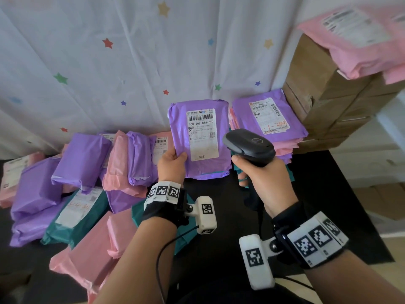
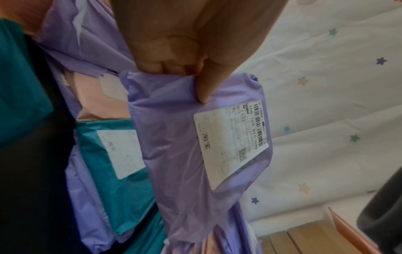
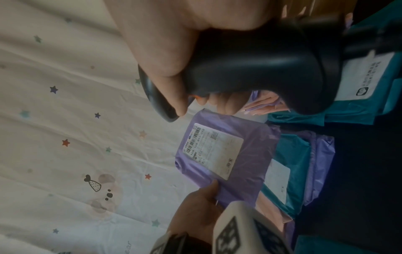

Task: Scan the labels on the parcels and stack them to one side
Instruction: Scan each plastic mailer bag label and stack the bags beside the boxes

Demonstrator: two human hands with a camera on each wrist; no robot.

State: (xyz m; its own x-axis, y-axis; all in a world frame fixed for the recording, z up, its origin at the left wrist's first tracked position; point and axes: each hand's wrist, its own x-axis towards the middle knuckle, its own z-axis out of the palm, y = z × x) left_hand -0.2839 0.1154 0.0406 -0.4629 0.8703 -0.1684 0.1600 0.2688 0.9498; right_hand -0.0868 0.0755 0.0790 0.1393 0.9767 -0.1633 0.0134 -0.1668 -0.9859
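Left grip [image 1: 173,160] pinching purple parcel [image 1: 198,139], label [image 1: 202,133] "108-108-B15-010"; right grip [image 1: 266,183] clamped around black scanner [image 1: 249,145].

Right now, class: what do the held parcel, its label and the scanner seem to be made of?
Held parcel: thin purple plastic film, probably; it crinkles and shines softly.
Label: white paper sticker, matte, printed with a barcode.
Scanner: hard black plastic, seemingly; smooth moulded shell with a dull sheen.

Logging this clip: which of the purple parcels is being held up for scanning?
The purple parcel with label 108-108-B15-010, pinched at its lower left corner by the left hand. It is lifted off the table; the other purple ones lie in piles. The right hand grips the barcode scanner.
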